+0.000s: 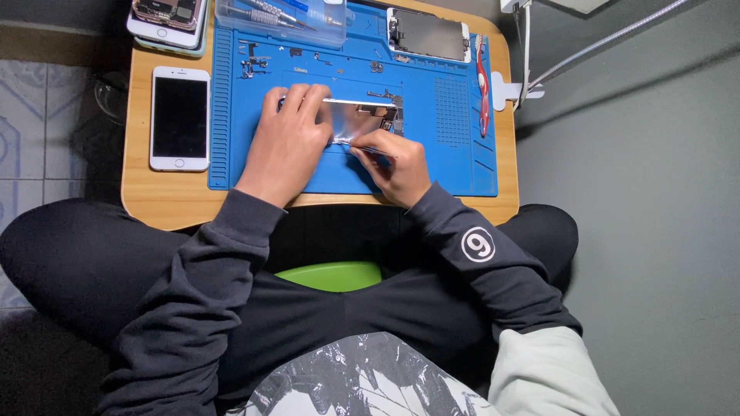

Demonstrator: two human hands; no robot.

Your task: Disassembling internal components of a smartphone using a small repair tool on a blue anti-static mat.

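**Opened phone pinned flat at the middle of the blue mat**

Everything is placed from the blue mat (462, 166). Off its left edge, on the bare wood of the small table (139, 200), a white phone (179, 118) is seen lying face up, long axis running away from the body. Beyond the mat's far left corner a stack of phones (168, 19) is noted, and on the far left edge of the mat a clear box of tools (281, 19).

At mid-mat the left hand (289, 142) is laid flat, its fingers spread over the left end of the opened phone (366, 119), which is pressed down onto the mat. The long axis of the opened phone runs left to right, and the shiny inner plate is exposed to the right of the fingers.

Just right of that, the right hand (397, 166) is closed in a narrow pinch on a thin tool (362, 146), whose tip is aimed leftward at the near edge of the opened phone. That edge is reached first by the right hand, with the left hand touching alongside.

At the mat's far right corner another phone part (428, 35) is lying, and red tweezers (483, 88) are seen along the right side.
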